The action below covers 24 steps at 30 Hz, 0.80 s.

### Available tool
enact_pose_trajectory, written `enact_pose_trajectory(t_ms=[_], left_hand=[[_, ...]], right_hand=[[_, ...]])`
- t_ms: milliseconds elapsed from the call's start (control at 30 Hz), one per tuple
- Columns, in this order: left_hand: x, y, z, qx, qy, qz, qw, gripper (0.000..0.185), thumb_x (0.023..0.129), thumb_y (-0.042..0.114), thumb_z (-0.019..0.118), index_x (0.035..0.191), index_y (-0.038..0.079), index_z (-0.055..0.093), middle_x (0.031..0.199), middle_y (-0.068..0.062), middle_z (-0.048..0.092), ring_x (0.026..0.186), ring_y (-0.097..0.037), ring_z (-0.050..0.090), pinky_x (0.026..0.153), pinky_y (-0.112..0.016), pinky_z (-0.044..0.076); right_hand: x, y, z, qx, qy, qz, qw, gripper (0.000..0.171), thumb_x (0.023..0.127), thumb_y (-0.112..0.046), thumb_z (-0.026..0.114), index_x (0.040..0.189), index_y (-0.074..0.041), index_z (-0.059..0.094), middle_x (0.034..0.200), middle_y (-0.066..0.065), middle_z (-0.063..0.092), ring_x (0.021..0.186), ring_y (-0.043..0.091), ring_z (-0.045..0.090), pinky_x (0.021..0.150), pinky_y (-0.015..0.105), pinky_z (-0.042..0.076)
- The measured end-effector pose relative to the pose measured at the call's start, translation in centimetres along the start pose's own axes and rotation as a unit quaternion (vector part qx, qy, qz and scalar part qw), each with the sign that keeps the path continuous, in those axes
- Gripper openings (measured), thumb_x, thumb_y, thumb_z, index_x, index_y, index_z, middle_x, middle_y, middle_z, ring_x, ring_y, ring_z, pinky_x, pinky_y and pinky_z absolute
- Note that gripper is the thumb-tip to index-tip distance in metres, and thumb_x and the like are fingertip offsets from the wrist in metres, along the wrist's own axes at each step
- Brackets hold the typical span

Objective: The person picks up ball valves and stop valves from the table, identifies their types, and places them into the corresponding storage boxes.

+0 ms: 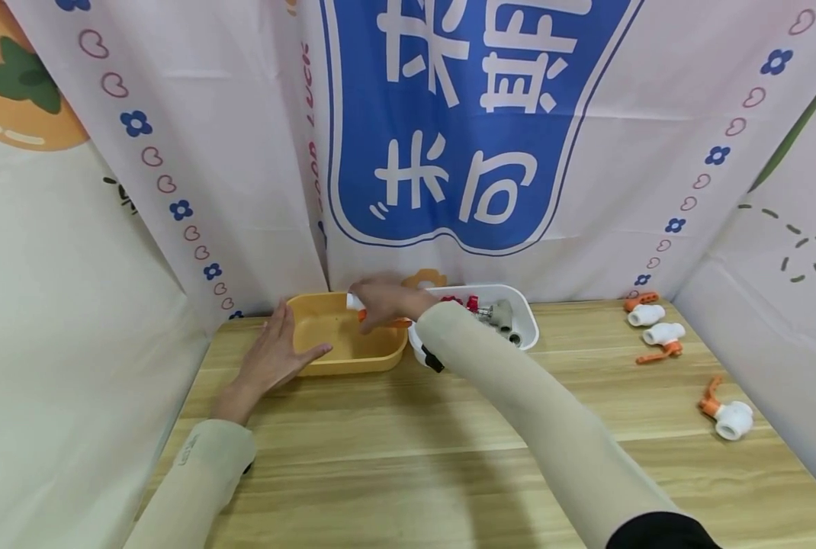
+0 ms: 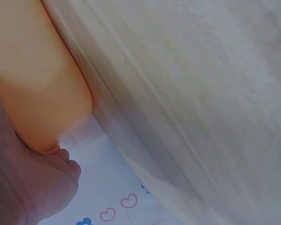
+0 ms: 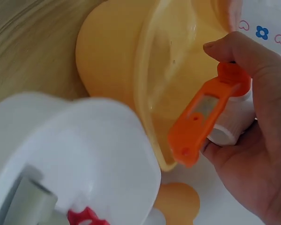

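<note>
My right hand grips a white plastic ball valve with an orange lever handle, held over the right part of a yellow basin. In the right wrist view, the thumb lies by the lever's pivot and fingers curl under the white body. My left hand rests against the basin's left side, fingers extended along the wall and thumb stretched over the front left corner. The left wrist view shows its fingertips beside the basin's end. Nothing shows inside the visible part of the basin.
Right of the yellow basin stands a white basin with red-handled and grey fittings, partly behind my right forearm. Along the table's right side lie several white valves with orange levers, including one nearer valve. A printed cloth hangs behind.
</note>
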<state>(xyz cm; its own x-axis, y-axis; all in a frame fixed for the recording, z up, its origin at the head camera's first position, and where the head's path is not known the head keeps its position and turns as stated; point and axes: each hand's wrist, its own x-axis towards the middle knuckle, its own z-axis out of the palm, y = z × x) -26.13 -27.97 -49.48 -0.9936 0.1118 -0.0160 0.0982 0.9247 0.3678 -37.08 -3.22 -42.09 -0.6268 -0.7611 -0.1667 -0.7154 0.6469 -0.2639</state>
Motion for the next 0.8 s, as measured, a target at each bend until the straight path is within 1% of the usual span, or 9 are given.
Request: enact_pose_trajectory(t_ms=[67, 167, 200, 300, 433, 500, 567, 667, 800], left_hand=[[0.0, 0.0, 0.1, 0.001, -0.001, 0.001, 1.0000, 0.127, 0.095, 0.084, 0.047, 0.164, -0.007, -0.009, 0.174, -0.026, -0.014, 0.158, -0.055, 0.004, 0.129, -0.065, 0.010], [0.1, 0.0, 0.1, 0.004, -0.002, 0.003, 1.0000, 0.126, 0.095, 0.084, 0.046, 0.164, -0.007, -0.009, 0.174, -0.026, -0.014, 0.158, -0.055, 0.004, 0.129, -0.064, 0.010], [0.1, 0.0, 0.1, 0.006, -0.002, 0.004, 1.0000, 0.127, 0.095, 0.084, 0.046, 0.164, -0.007, -0.009, 0.174, -0.026, -0.014, 0.158, -0.054, 0.004, 0.129, -0.064, 0.010], [0.1, 0.0, 0.0, 0.004, -0.001, 0.006, 1.0000, 0.127, 0.094, 0.084, 0.047, 0.164, -0.007, -0.008, 0.175, -0.026, -0.014, 0.160, -0.052, 0.002, 0.129, -0.064, 0.010], [0.1, -0.1, 0.0, 0.001, -0.002, 0.006, 1.0000, 0.128, 0.094, 0.084, 0.049, 0.164, -0.008, -0.008, 0.175, -0.026, -0.013, 0.161, -0.049, 0.000, 0.129, -0.066, 0.010], [0.2, -0.1, -0.1, 0.002, -0.003, 0.006, 1.0000, 0.129, 0.094, 0.084, 0.049, 0.164, -0.008, -0.008, 0.174, -0.026, -0.013, 0.161, -0.049, 0.000, 0.128, -0.066, 0.010], [0.2, -0.1, -0.1, 0.003, -0.004, 0.006, 1.0000, 0.129, 0.094, 0.084, 0.049, 0.164, -0.008, -0.007, 0.174, -0.026, -0.014, 0.161, -0.049, 0.000, 0.128, -0.066, 0.011], [0.2, -0.1, 0.0, 0.005, -0.004, 0.008, 0.9999, 0.128, 0.094, 0.084, 0.049, 0.164, -0.008, -0.008, 0.174, -0.026, -0.014, 0.160, -0.050, 0.001, 0.128, -0.067, 0.011], [0.2, -0.1, 0.0, 0.007, -0.003, 0.009, 0.9999, 0.128, 0.094, 0.084, 0.050, 0.164, -0.008, -0.008, 0.174, -0.025, -0.014, 0.160, -0.051, 0.002, 0.128, -0.067, 0.011]], right_hand=[[0.6, -0.1, 0.3, -0.008, -0.006, -0.003, 1.000, 0.068, 0.087, -0.035, 0.081, 0.144, -0.006, 0.055, 0.121, 0.003, 0.066, 0.099, 0.018, 0.059, 0.091, 0.030, 0.053], [1.4, -0.4, 0.6, 0.002, -0.022, 0.007, 1.000, 0.067, 0.089, -0.037, 0.081, 0.145, -0.011, 0.055, 0.122, 0.001, 0.066, 0.102, 0.017, 0.059, 0.093, 0.030, 0.053], [1.0, -1.2, 0.2, 0.003, -0.030, 0.013, 0.999, 0.067, 0.090, -0.034, 0.081, 0.147, -0.011, 0.054, 0.125, 0.001, 0.066, 0.105, 0.017, 0.059, 0.096, 0.031, 0.053], [1.3, -1.7, 0.3, 0.008, -0.041, 0.025, 0.999, 0.070, 0.090, -0.036, 0.082, 0.150, -0.014, 0.052, 0.126, -0.001, 0.066, 0.106, 0.017, 0.059, 0.098, 0.033, 0.054], [1.5, -2.4, 0.6, 0.022, -0.047, 0.024, 0.998, 0.072, 0.093, -0.031, 0.082, 0.152, -0.009, 0.048, 0.127, 0.002, 0.064, 0.108, 0.019, 0.059, 0.099, 0.033, 0.053], [1.7, -2.7, 0.7, 0.029, -0.051, 0.025, 0.998, 0.075, 0.094, -0.029, 0.082, 0.155, -0.007, 0.045, 0.131, 0.004, 0.063, 0.111, 0.018, 0.058, 0.102, 0.032, 0.052], [1.8, -2.9, 1.0, 0.031, -0.053, 0.031, 0.998, 0.076, 0.094, -0.029, 0.082, 0.157, -0.007, 0.043, 0.136, 0.004, 0.061, 0.114, 0.017, 0.057, 0.104, 0.032, 0.051], [1.8, -3.1, 1.2, 0.027, -0.053, 0.035, 0.998, 0.075, 0.094, -0.031, 0.083, 0.155, -0.008, 0.045, 0.134, 0.004, 0.062, 0.114, 0.017, 0.058, 0.102, 0.032, 0.052], [2.0, -3.0, 1.7, 0.028, -0.050, 0.035, 0.998, 0.068, 0.093, -0.031, 0.084, 0.148, -0.009, 0.051, 0.126, 0.002, 0.064, 0.109, 0.017, 0.058, 0.096, 0.028, 0.053]])
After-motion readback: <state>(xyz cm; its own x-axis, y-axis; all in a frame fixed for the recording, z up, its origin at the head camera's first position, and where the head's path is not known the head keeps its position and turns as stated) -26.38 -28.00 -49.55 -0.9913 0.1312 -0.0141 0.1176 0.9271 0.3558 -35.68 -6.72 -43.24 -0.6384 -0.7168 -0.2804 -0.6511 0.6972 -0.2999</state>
